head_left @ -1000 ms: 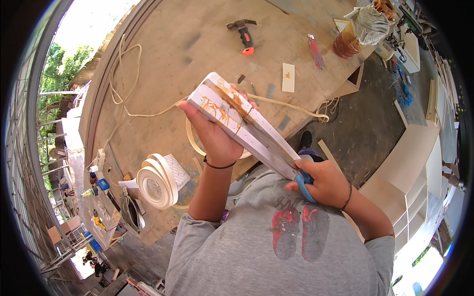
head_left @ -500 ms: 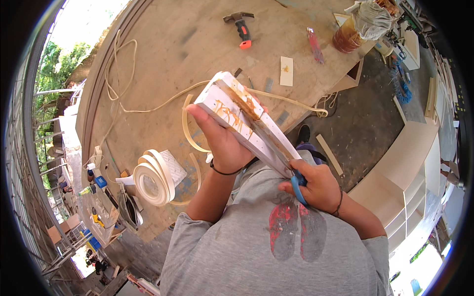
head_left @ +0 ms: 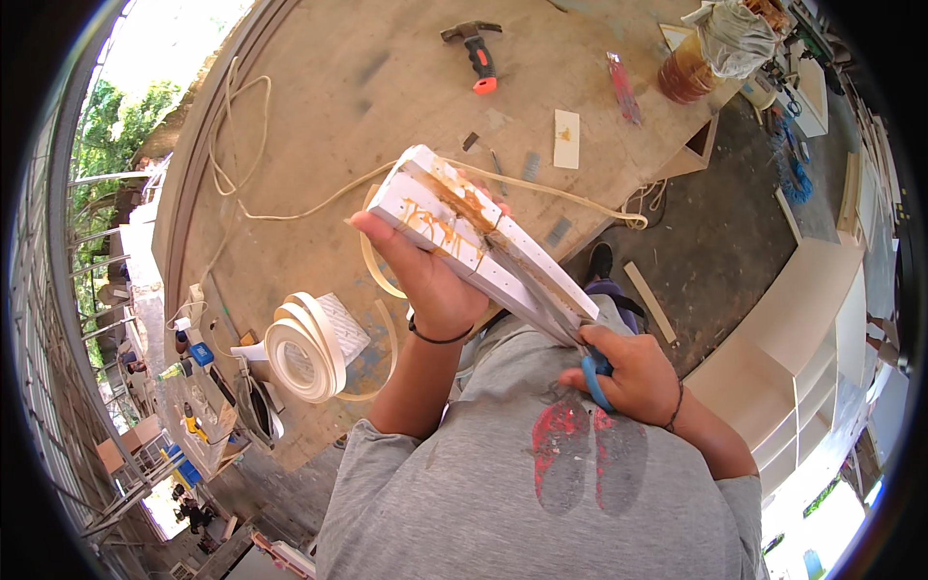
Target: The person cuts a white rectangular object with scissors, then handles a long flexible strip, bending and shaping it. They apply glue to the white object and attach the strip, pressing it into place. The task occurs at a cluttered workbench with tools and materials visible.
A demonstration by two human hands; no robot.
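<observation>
My left hand [head_left: 443,290] supports a long white block [head_left: 425,227] from beneath, its thumb along the near side. A groove runs lengthwise down the block, and brown glue-like smears mark the far half. At the block's near end, my right hand [head_left: 633,375] is closed around blue-handled scissors [head_left: 596,384]. A blue finger loop shows below the fingers. The blades point toward the groove, but I cannot tell exactly where they touch. The block is tilted in front of my grey shirt, above the table's near edge.
On the wooden table [head_left: 329,116] lie a hammer [head_left: 478,60], a small white piece [head_left: 566,139], a pale cord [head_left: 319,208] and a roll of edge banding [head_left: 304,348]. A jar of brown liquid [head_left: 688,75] stands far right. White shelving [head_left: 773,338] is at right.
My right hand and the scissors have drawn slightly down and right, relative to the block's near end. The block and my left hand have shifted slightly left.
</observation>
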